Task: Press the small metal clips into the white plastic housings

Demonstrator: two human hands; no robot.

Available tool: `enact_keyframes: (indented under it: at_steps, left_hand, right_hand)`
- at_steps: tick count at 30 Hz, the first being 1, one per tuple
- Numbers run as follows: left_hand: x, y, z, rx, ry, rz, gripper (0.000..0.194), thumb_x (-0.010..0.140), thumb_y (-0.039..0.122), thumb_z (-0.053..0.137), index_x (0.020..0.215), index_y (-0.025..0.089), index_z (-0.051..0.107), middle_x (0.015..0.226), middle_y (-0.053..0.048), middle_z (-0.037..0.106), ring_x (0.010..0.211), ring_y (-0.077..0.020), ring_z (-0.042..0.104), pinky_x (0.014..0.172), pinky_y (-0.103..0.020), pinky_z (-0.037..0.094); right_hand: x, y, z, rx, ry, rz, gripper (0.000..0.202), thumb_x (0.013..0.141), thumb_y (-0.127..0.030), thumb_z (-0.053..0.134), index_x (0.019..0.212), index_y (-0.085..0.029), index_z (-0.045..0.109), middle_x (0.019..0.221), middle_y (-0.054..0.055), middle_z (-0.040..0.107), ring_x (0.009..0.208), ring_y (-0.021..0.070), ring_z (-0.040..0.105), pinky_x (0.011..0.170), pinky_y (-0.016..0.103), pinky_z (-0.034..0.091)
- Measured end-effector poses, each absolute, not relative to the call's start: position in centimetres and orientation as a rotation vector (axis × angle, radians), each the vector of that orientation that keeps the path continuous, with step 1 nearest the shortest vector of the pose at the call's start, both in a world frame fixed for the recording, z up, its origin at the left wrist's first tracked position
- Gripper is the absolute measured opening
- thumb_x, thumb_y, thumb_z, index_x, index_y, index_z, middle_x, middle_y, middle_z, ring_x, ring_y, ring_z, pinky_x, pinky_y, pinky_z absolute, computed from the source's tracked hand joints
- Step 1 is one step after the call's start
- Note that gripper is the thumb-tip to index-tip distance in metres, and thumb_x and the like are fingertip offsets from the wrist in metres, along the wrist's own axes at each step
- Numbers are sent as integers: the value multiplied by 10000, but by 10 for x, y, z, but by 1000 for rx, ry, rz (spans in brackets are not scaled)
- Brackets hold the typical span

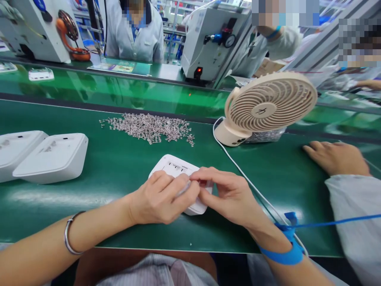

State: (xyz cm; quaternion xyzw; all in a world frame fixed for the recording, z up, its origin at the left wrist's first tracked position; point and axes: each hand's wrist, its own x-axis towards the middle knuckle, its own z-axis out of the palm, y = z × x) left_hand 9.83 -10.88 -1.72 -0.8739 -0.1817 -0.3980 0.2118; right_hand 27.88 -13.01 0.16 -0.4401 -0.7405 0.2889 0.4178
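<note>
Our left hand [162, 196] and right hand [228, 192] grasp a smooth, round-cornered white case [164, 163] near heaped, shiny metal bits [151, 127].

Beige fan [263, 112] on desk [285, 174] at two o'clock, boxy machine [200, 39] at twelve, person [127, 43] in pale coat [153, 39] at eleven, orange stand [79, 55] at ten.

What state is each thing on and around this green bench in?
Central white housing: partly covered by hands
Left hand: fingers bent over housing
Right hand: fingers bent at housing
Two leftmost housings: side by side, unheld
Small metal pieces: loosely heaped
Desk fan: head tilted, spinning unclear
Red indicator light: lit
</note>
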Motion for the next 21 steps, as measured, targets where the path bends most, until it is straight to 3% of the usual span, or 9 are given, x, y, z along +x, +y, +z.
enact_keyframes:
  at_steps: [6,10,13,16,18,21]
  left_hand:
    - [101,-120,-26,-2717,-735,-872,514,891,457,374,1084,8,533,958,-181,638,792,-226,590,637,-328,459]
    - [96,-122,-27,-2993,-812,-786,710,772,667,392,1176,97,515,1017,-172,606,889,-271,536,750,-414,462]
    - [94,-124,-26,-3140,-854,-806,763,675,728,470,1137,125,540,1041,-156,595,965,-293,494,838,-470,435]
    - [93,-124,-20,-3223,-898,-743,665,685,632,571,1079,96,561,1063,-162,589,1009,-298,485,869,-454,433]
    - [88,-120,-13,-3263,-893,-633,521,736,469,601,1110,110,555,1154,-159,561,1068,-308,469,889,-445,426]
    - [73,-105,1,-3226,-924,-402,434,771,181,493,1198,251,530,1378,-82,410,1174,-321,413,924,-496,382]
  right_hand:
    - [284,-125,-3,-1178,-1621,776,132,746,-153,570,811,-222,661,685,-5,557,628,106,500,576,245,439]
    - [286,-123,-6,-1214,-1491,831,99,715,-175,610,798,-212,649,723,3,587,642,108,515,602,249,460]
    - [288,-121,-7,-1224,-1448,833,74,706,-179,621,773,-206,630,724,1,590,646,106,520,617,247,464]
    - [290,-120,-7,-1186,-1513,819,32,726,-178,608,734,-209,612,723,0,580,685,115,533,640,250,463]
    - [291,-120,-7,-1176,-1562,809,29,741,-185,602,747,-212,613,737,6,584,710,124,542,643,256,466]
    - [290,-119,-9,-1209,-1575,767,38,747,-195,600,774,-210,622,746,11,599,696,124,546,633,260,478]
